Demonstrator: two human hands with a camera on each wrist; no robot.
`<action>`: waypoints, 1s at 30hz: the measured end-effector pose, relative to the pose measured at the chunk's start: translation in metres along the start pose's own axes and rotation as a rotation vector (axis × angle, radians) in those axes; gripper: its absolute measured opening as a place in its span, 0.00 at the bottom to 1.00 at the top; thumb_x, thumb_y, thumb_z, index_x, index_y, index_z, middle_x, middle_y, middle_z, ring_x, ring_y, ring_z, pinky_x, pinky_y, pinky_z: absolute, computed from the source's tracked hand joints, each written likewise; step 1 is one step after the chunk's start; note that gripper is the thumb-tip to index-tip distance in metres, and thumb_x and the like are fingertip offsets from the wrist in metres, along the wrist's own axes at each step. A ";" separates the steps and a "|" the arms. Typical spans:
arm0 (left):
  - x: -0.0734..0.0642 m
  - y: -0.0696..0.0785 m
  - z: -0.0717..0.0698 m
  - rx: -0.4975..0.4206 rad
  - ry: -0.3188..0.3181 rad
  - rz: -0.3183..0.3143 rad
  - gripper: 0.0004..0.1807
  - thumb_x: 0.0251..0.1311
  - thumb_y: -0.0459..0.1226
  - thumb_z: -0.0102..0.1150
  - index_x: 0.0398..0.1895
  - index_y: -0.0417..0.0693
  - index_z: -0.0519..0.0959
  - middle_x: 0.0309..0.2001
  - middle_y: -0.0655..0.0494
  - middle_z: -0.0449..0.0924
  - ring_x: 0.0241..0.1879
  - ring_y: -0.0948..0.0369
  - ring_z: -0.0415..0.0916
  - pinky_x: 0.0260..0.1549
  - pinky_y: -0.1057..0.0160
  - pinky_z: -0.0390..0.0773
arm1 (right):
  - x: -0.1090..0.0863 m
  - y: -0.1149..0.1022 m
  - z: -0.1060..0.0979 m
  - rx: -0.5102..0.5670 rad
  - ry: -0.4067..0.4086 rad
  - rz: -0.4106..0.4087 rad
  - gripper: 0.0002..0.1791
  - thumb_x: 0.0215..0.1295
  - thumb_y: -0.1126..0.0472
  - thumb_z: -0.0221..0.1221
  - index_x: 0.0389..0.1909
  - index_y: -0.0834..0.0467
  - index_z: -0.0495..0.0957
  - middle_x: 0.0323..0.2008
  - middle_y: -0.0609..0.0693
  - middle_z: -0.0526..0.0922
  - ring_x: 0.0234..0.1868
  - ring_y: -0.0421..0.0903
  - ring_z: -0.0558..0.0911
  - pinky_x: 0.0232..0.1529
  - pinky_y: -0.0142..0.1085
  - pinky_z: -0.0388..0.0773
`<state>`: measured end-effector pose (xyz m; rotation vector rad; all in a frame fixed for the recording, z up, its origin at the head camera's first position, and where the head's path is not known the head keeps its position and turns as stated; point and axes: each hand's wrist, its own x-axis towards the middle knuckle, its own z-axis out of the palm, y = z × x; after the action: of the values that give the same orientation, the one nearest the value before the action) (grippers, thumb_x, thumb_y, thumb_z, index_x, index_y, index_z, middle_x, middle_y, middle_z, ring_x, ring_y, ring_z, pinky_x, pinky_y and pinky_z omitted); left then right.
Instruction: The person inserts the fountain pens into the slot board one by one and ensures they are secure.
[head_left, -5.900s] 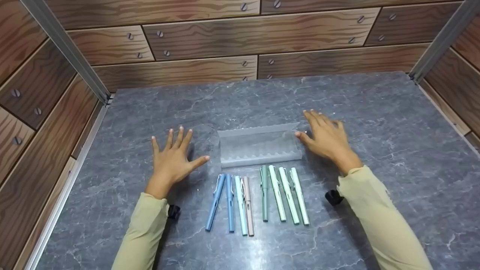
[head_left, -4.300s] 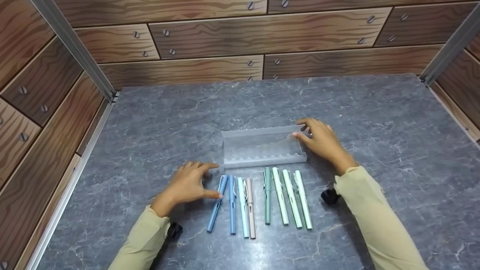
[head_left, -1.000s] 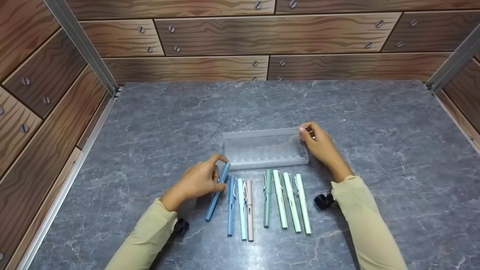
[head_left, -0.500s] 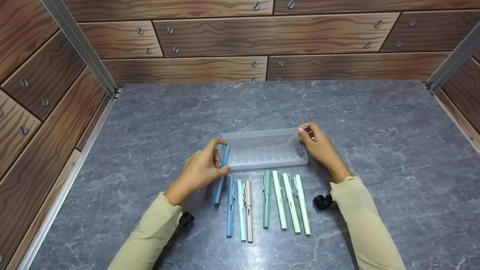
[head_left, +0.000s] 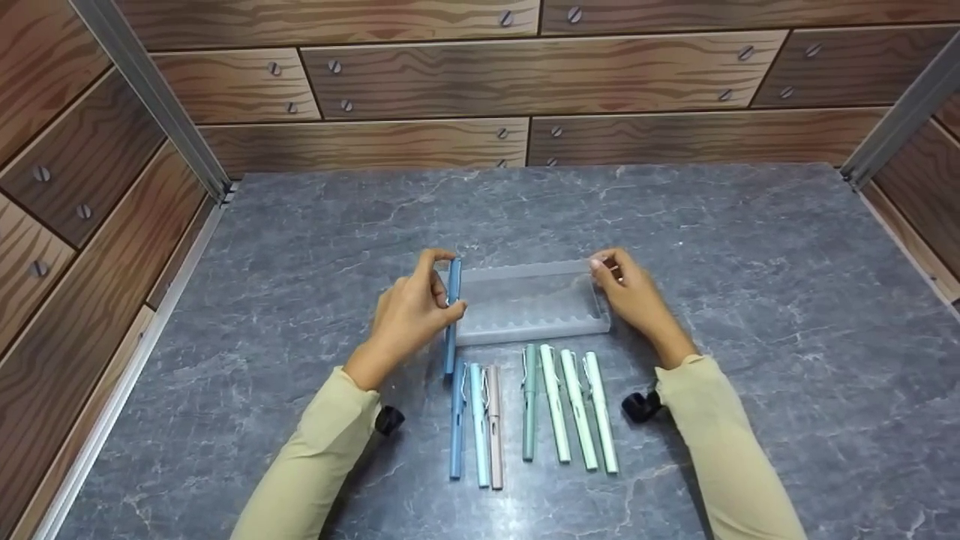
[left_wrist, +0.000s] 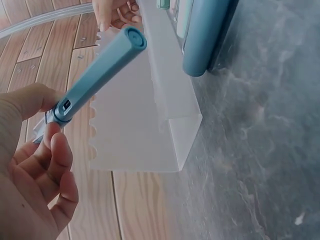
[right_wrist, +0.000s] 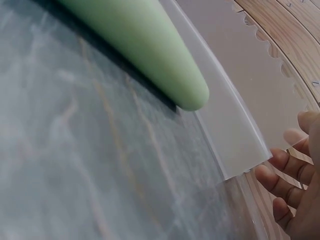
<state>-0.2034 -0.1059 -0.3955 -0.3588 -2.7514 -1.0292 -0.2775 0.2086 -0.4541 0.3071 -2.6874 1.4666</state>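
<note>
My left hand point(head_left: 409, 311) pinches a blue pen point(head_left: 450, 351) between thumb and fingers, holding it above the left end of a clear pen tray point(head_left: 536, 331). In the left wrist view that pen point(left_wrist: 102, 70) is raised off the table, its flat round end toward the camera. The tray has scalloped long edges. At its back right corner, my right hand point(head_left: 637, 292) pinches the rim with thumb and index finger. In the right wrist view, the hand's point(right_wrist: 295, 185) other fingers are bent beside the tray's end.
In front of the tray lie a second blue pen point(head_left: 457, 431), a light blue pen point(head_left: 481, 435) and a pinkish-brown pen point(head_left: 495, 442). Right of them are a dark green pen point(head_left: 529, 412) and several mint pens point(head_left: 579, 416). Wood-patterned walls point(head_left: 420, 82) enclose the grey marbled table point(head_left: 337, 217).
The left hand has taken the leftmost blue pen from the table and carried it away from the body to the tray's left end. The right hand has closed on the tray's corner.
</note>
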 end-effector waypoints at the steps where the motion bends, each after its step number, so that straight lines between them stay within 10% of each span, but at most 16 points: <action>1: 0.001 0.000 0.000 0.001 0.007 -0.002 0.31 0.53 0.40 0.67 0.61 0.53 0.67 0.22 0.62 0.73 0.17 0.66 0.63 0.17 0.67 0.61 | 0.000 0.000 0.000 0.000 0.002 -0.003 0.16 0.74 0.55 0.48 0.50 0.65 0.72 0.40 0.60 0.79 0.38 0.39 0.75 0.41 0.26 0.72; 30: 0.029 -0.015 0.019 -0.011 0.344 0.073 0.29 0.51 0.39 0.68 0.57 0.52 0.68 0.22 0.57 0.75 0.18 0.65 0.66 0.18 0.66 0.63 | -0.001 -0.001 0.001 -0.011 0.037 -0.018 0.13 0.73 0.58 0.51 0.49 0.63 0.73 0.39 0.59 0.81 0.38 0.41 0.76 0.40 0.27 0.72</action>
<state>-0.2369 -0.0997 -0.4115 -0.2532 -2.4103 -0.9839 -0.2764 0.2071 -0.4545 0.3004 -2.6562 1.4372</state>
